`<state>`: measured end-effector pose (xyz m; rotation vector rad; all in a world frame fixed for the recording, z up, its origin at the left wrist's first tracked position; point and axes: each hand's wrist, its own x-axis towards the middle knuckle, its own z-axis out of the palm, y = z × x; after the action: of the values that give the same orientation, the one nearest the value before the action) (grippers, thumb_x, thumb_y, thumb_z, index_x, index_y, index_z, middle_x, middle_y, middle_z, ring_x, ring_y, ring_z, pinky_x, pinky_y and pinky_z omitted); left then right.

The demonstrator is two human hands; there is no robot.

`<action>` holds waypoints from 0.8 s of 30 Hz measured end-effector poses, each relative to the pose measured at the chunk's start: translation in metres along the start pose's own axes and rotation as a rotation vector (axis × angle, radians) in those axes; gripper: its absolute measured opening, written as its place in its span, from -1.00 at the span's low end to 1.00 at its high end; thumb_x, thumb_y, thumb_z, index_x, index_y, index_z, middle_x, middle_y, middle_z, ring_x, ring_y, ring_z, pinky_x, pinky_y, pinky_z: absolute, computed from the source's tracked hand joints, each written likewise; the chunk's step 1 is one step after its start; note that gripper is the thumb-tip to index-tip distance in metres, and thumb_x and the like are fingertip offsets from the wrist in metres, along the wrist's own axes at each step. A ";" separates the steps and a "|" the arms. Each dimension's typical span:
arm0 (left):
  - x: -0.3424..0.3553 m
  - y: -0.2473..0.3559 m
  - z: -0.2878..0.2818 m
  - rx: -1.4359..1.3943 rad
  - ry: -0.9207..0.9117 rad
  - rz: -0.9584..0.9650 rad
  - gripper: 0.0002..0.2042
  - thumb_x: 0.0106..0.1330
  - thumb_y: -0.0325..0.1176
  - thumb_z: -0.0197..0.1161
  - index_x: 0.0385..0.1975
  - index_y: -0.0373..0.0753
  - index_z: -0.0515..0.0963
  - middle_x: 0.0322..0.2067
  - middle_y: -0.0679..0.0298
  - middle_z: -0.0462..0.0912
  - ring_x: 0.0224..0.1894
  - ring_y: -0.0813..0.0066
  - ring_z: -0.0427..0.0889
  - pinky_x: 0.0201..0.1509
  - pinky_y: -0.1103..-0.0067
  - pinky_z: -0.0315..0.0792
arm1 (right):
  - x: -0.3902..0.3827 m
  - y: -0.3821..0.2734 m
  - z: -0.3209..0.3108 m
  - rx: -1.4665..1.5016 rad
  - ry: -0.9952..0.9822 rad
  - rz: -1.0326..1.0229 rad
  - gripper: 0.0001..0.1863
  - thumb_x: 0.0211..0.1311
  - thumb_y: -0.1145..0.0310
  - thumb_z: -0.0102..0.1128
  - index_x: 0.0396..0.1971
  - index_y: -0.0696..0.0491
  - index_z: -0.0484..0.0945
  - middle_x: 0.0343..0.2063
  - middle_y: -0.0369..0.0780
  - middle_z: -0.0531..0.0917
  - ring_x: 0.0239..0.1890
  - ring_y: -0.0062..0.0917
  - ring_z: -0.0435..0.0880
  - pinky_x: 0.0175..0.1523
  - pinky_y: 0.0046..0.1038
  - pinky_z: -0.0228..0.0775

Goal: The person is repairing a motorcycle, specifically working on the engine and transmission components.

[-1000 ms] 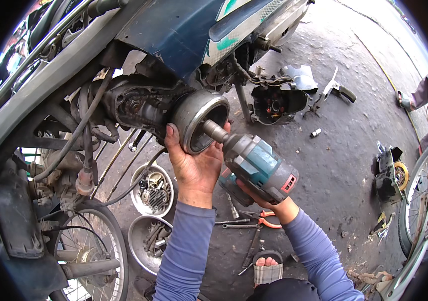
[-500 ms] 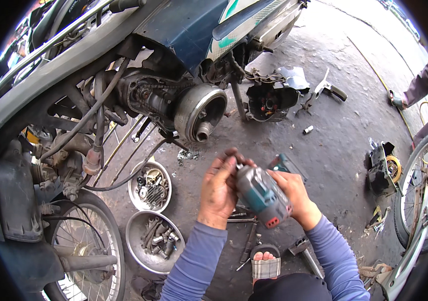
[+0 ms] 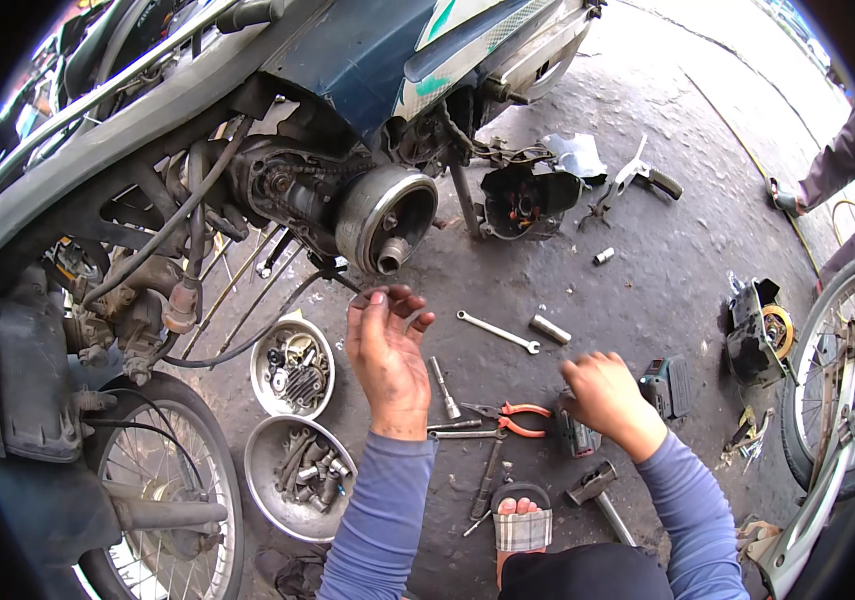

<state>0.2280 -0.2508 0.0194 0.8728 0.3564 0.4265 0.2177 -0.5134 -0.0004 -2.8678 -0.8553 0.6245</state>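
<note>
My left hand (image 3: 390, 355) is raised with its palm up, fingers loosely bent and apart, and nothing shows in it. Just above it is the motorcycle's round metal flywheel (image 3: 355, 225), with a metal sleeve (image 3: 393, 256) sticking out of its centre. On the right, my right hand (image 3: 612, 402), a little blurred, is closed over the handle of a cordless impact driver (image 3: 578, 437) low at the ground. The driver's battery (image 3: 665, 388) shows beyond the hand; its nose is hidden. Between the hands lie orange-handled pliers (image 3: 522, 419), a spanner (image 3: 499, 332) and a socket (image 3: 550, 328).
Two metal bowls (image 3: 258, 483) of bolts and small parts stand left, beside the motorcycle wheel (image 3: 219, 455). A hammer (image 3: 592, 484) lies by my sandalled foot (image 3: 522, 530). A black housing (image 3: 759, 345) and a bicycle wheel (image 3: 797, 430) are at right. Another person's legs (image 3: 842, 160) show far right.
My right hand has carried the impact driver right and down to the ground. My left hand has come away from the driver's nose and moved left, fingers loosened. The tools beneath now show.
</note>
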 end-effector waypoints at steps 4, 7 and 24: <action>0.004 0.000 0.009 -0.227 0.215 -0.215 -0.67 0.32 -0.08 0.13 -0.13 -0.21 0.44 -0.14 0.18 0.57 -0.05 0.30 0.54 0.13 0.29 0.37 | 0.095 -0.064 -0.077 0.270 0.670 -0.353 -0.40 0.06 0.26 0.32 0.14 0.05 0.40 -0.39 -0.18 0.57 -0.34 -0.28 0.61 -0.26 -0.29 0.43; 0.003 -0.006 0.005 -0.375 0.212 -0.367 -0.62 0.33 -0.03 0.11 -0.06 -0.19 0.38 -0.03 0.14 0.50 0.03 0.28 0.47 0.14 0.27 0.33 | 0.141 -0.085 -0.095 0.167 0.765 -0.441 -0.42 0.01 0.27 0.34 0.09 0.06 0.45 -0.41 -0.20 0.56 -0.36 -0.32 0.60 -0.28 -0.30 0.42; -0.035 -0.082 -0.046 0.586 -0.153 -0.154 -0.78 0.36 -0.46 0.17 -0.06 -0.38 0.47 -0.10 0.14 0.59 -0.01 0.48 0.57 0.05 0.57 0.43 | 0.169 -0.114 -0.097 0.691 1.081 -0.180 -0.75 0.00 0.47 0.37 -0.26 0.13 0.61 -0.34 -0.09 0.64 -0.35 -0.11 0.64 -0.27 -0.27 0.48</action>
<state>0.1942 -0.2850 -0.0688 1.4287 0.4107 0.1045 0.3275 -0.3232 0.0495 -1.9718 -0.5207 -0.5403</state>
